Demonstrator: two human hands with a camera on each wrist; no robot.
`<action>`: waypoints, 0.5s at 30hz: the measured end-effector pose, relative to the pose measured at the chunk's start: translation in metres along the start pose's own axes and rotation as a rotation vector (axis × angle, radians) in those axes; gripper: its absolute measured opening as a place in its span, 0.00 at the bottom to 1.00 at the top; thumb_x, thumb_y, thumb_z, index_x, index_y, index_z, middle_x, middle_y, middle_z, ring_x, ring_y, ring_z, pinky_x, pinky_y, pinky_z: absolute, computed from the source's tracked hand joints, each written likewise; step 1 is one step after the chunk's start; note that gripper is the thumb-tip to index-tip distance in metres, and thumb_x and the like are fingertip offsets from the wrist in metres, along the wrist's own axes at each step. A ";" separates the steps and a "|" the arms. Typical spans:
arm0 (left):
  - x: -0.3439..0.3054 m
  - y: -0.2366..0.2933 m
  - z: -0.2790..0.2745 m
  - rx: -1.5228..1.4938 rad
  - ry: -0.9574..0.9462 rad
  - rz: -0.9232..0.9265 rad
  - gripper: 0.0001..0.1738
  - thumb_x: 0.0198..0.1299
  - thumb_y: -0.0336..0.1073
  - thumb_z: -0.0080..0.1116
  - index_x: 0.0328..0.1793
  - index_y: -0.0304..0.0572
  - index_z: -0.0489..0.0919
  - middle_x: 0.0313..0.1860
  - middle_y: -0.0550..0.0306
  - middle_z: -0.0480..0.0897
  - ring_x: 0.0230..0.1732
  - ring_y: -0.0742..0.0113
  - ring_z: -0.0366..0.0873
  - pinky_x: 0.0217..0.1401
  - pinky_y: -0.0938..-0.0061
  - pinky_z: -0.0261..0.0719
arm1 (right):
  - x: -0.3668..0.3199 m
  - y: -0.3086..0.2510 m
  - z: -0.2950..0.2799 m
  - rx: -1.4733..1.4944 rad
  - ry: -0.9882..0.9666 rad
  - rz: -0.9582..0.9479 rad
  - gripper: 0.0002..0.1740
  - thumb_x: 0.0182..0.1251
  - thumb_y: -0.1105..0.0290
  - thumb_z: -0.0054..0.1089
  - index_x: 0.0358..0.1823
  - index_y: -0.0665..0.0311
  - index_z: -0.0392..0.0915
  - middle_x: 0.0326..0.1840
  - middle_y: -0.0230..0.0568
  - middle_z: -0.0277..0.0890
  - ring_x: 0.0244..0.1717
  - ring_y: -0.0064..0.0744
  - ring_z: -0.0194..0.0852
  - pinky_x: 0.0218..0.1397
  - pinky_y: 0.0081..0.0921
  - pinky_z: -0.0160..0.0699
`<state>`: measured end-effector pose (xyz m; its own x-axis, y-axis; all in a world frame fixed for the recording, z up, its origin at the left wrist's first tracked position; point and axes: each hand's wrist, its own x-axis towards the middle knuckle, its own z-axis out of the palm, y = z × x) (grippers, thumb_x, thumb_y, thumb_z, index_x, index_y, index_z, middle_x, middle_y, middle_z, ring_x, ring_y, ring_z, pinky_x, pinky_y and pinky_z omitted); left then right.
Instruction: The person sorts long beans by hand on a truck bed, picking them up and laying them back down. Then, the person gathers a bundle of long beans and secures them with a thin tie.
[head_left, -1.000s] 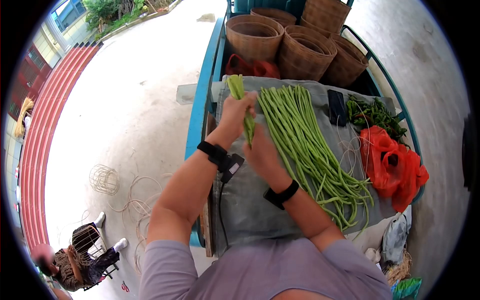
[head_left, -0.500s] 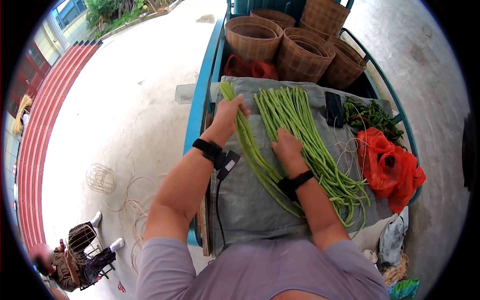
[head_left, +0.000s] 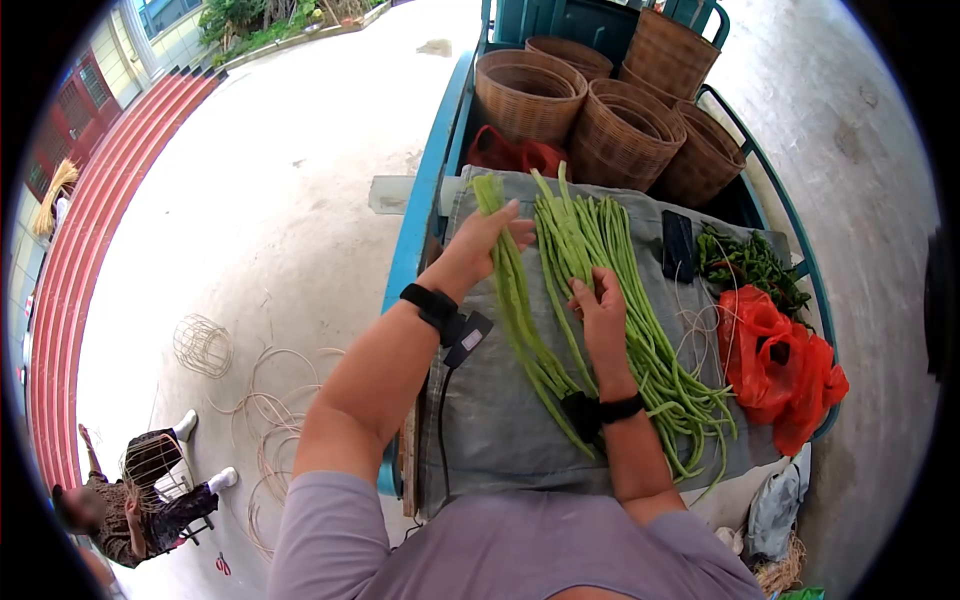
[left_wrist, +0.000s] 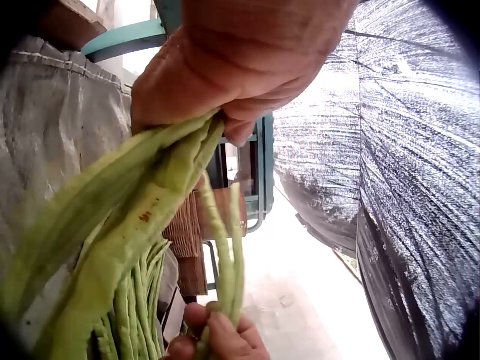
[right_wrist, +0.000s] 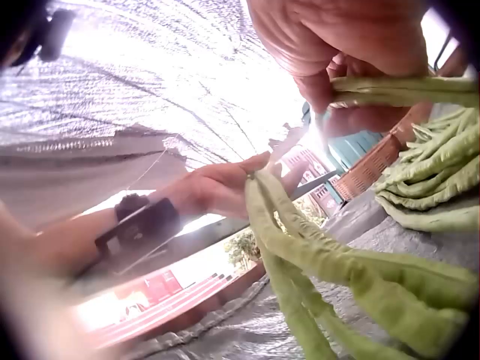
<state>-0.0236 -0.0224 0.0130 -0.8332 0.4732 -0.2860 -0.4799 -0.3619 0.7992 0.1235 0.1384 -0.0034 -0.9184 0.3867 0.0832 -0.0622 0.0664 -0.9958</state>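
My left hand (head_left: 482, 244) holds a bunch of long green beans (head_left: 517, 310) near their upper ends; the beans trail down over the grey cloth. In the left wrist view the left hand (left_wrist: 255, 60) has its thumb and fingers round that bunch (left_wrist: 127, 247). The right hand (head_left: 604, 318) pinches a couple of beans, seen between its fingertips in the left wrist view (left_wrist: 234, 255) and in the right wrist view (right_wrist: 405, 91). Beneath and beside it lies a wide pile of long beans (head_left: 640, 310), spread lengthwise on the cloth.
Woven baskets (head_left: 530, 95) stand at the back of the blue cart (head_left: 432, 160). Right of the pile are a phone (head_left: 678, 240), green peppers (head_left: 745, 262) and red plastic bags (head_left: 778, 360). A seated person (head_left: 130, 510) is at lower left, near a wire-like frame (head_left: 203, 345).
My right hand has moved slightly down and right and now pinches beans raised from the pile. The left hand still holds its bunch, with its fingers more extended. The head view has shifted.
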 end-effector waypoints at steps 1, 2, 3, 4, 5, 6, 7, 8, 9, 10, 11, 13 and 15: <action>-0.001 0.001 0.003 -0.018 -0.036 0.013 0.18 0.68 0.45 0.54 0.55 0.40 0.71 0.50 0.48 0.82 0.48 0.58 0.81 0.47 0.67 0.78 | -0.002 0.000 0.000 0.020 -0.021 -0.039 0.11 0.69 0.73 0.54 0.50 0.65 0.69 0.39 0.33 0.74 0.30 0.17 0.70 0.32 0.17 0.68; -0.003 0.002 0.005 -0.035 -0.072 0.025 0.18 0.68 0.45 0.53 0.55 0.41 0.72 0.51 0.49 0.82 0.50 0.59 0.80 0.48 0.68 0.78 | -0.004 0.000 0.001 0.046 -0.066 -0.033 0.11 0.69 0.73 0.54 0.50 0.65 0.69 0.39 0.32 0.74 0.30 0.17 0.70 0.32 0.17 0.68; -0.005 0.003 0.008 -0.052 -0.108 0.037 0.17 0.69 0.45 0.53 0.55 0.41 0.73 0.52 0.50 0.82 0.51 0.60 0.80 0.49 0.69 0.77 | -0.006 0.001 0.001 0.072 -0.111 -0.027 0.11 0.69 0.73 0.55 0.50 0.65 0.69 0.39 0.32 0.74 0.30 0.17 0.70 0.32 0.17 0.67; -0.007 0.004 0.010 -0.065 -0.156 0.072 0.17 0.69 0.45 0.52 0.56 0.42 0.72 0.52 0.51 0.82 0.51 0.61 0.80 0.49 0.69 0.77 | -0.009 0.002 0.002 0.098 -0.156 -0.022 0.11 0.69 0.73 0.55 0.50 0.65 0.69 0.39 0.31 0.74 0.30 0.16 0.70 0.32 0.17 0.67; -0.008 0.006 0.011 -0.078 -0.204 0.107 0.17 0.70 0.45 0.52 0.56 0.43 0.72 0.51 0.52 0.82 0.51 0.62 0.79 0.49 0.69 0.77 | -0.011 0.004 0.003 0.100 -0.163 -0.013 0.11 0.69 0.74 0.55 0.50 0.65 0.69 0.39 0.31 0.74 0.30 0.16 0.70 0.32 0.17 0.67; -0.009 0.007 0.013 -0.091 -0.253 0.143 0.16 0.70 0.45 0.51 0.57 0.44 0.72 0.51 0.53 0.82 0.51 0.64 0.79 0.49 0.70 0.77 | -0.013 0.007 0.003 0.102 -0.171 -0.005 0.10 0.69 0.74 0.55 0.49 0.65 0.69 0.39 0.31 0.74 0.30 0.16 0.70 0.32 0.17 0.67; -0.010 0.007 0.014 -0.084 -0.254 0.146 0.16 0.70 0.44 0.51 0.57 0.44 0.72 0.51 0.54 0.82 0.50 0.65 0.79 0.49 0.70 0.77 | -0.015 0.008 0.004 0.103 -0.179 0.003 0.10 0.68 0.74 0.55 0.49 0.65 0.69 0.39 0.30 0.74 0.30 0.16 0.69 0.32 0.17 0.67; -0.011 0.007 0.014 -0.076 -0.254 0.148 0.16 0.70 0.44 0.51 0.57 0.45 0.72 0.51 0.54 0.81 0.50 0.65 0.79 0.50 0.71 0.77 | -0.016 0.008 0.006 0.097 -0.180 0.001 0.10 0.68 0.75 0.55 0.49 0.65 0.69 0.39 0.30 0.74 0.30 0.16 0.69 0.32 0.17 0.67; -0.012 0.007 0.015 -0.069 -0.254 0.150 0.16 0.70 0.44 0.51 0.58 0.45 0.72 0.51 0.55 0.81 0.49 0.66 0.79 0.50 0.72 0.77 | -0.018 0.006 0.007 0.091 -0.180 -0.001 0.10 0.68 0.75 0.55 0.48 0.65 0.69 0.38 0.30 0.73 0.30 0.16 0.69 0.33 0.16 0.67; -0.012 0.007 0.015 -0.073 -0.256 0.152 0.16 0.70 0.44 0.51 0.58 0.45 0.72 0.51 0.56 0.81 0.49 0.66 0.79 0.49 0.72 0.77 | -0.019 0.005 0.008 0.085 -0.182 -0.003 0.09 0.68 0.76 0.54 0.48 0.65 0.69 0.38 0.30 0.73 0.30 0.16 0.69 0.33 0.16 0.67; -0.012 0.007 0.015 -0.078 -0.258 0.154 0.17 0.70 0.44 0.52 0.58 0.46 0.71 0.51 0.57 0.81 0.49 0.67 0.79 0.49 0.72 0.77 | -0.020 0.005 0.008 0.079 -0.186 0.001 0.09 0.68 0.76 0.54 0.48 0.65 0.69 0.38 0.30 0.73 0.31 0.16 0.69 0.33 0.17 0.68; -0.014 0.008 0.017 -0.085 -0.262 0.157 0.17 0.69 0.44 0.52 0.59 0.47 0.71 0.51 0.58 0.81 0.48 0.67 0.79 0.48 0.73 0.77 | -0.021 0.004 0.008 0.067 -0.197 0.009 0.10 0.68 0.77 0.54 0.48 0.66 0.68 0.38 0.31 0.72 0.31 0.17 0.69 0.34 0.18 0.69; -0.018 0.010 0.018 -0.093 -0.264 0.157 0.18 0.69 0.45 0.53 0.59 0.47 0.71 0.50 0.59 0.81 0.48 0.67 0.79 0.47 0.73 0.77 | -0.023 0.003 0.009 0.080 -0.198 -0.006 0.10 0.68 0.77 0.53 0.49 0.67 0.68 0.39 0.32 0.72 0.32 0.18 0.68 0.35 0.19 0.70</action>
<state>-0.0088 -0.0200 0.0360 -0.8051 0.5931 -0.0060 -0.3838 -0.5132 0.7677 0.1409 0.1216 -0.0090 -0.9763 0.1975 0.0882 -0.0917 -0.0085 -0.9958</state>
